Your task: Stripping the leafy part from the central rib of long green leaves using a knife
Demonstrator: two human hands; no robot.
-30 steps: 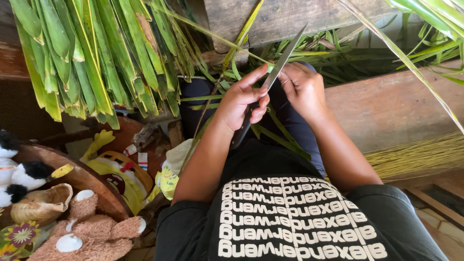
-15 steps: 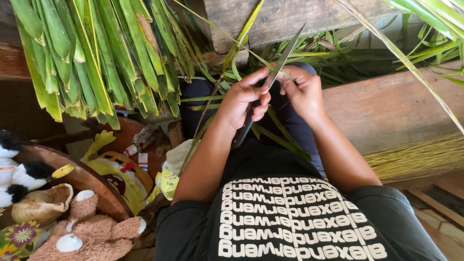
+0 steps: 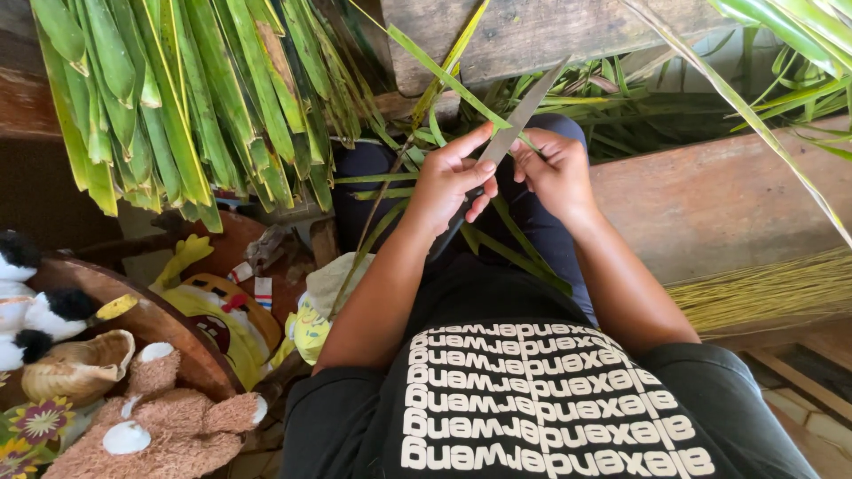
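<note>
Knife (image 3: 519, 115) and leaf meet over the person's lap in the head view, the only view: the left hand (image 3: 451, 182) is clenched around the knife's dark handle, thumb stretched up along the flat of the long grey blade, which slants up and to the right toward a weathered wooden plank (image 3: 532, 35). A narrow green palm leaf strip (image 3: 426, 62) runs down from the upper left, crosses the blade near its base, and ends in the right hand (image 3: 555, 168), whose fingers pinch it just beside the steel. Both hands are nearly touching, above dark trousers. To the left a thick bundle of green leaves (image 3: 169, 98) hangs close to the left forearm, leaving only a narrow gap there; to the right a brown wooden bench (image 3: 728, 195) lies bare and gives more room, with a sheaf of thin yellowish leaf ribs (image 3: 772, 288) below it. More loose leaf strips lie behind the hands and arch in from the top right corner. At lower left sits a round wooden table (image 3: 151, 324) with a brown stuffed toy (image 3: 160, 421) and a black-and-white one (image 3: 35, 315). Most of the knife's handle is hidden inside the fist and behind the wrist, the right fingertips are folded out of sight, and exactly where the edge bites the strip cannot be made out.
</note>
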